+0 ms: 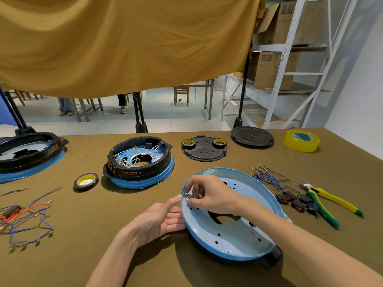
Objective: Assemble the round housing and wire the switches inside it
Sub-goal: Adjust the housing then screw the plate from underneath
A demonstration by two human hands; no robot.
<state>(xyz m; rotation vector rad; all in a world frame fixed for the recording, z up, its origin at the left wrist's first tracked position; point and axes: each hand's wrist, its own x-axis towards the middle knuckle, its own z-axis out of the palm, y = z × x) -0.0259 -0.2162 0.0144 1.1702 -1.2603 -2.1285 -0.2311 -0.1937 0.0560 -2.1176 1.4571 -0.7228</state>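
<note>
1. At far left I am seeing loose wires (27, 216) and a partly cropped housing (29, 154) whose label is too small for me to read.
2. A black tape roll (86, 181) is lying beside the wired housing (138, 160); its side label is unreadable.
3. My left hand (159, 220) is steadying the blue housing pan (234, 230) with straight fingers, rim tilted up.
4. My right hand (209, 195) is pinching a small metal part (187, 198) inside it.
5. Switches (296, 200), blue leads (267, 177) and pliers (327, 201) are lying to the right.
</note>
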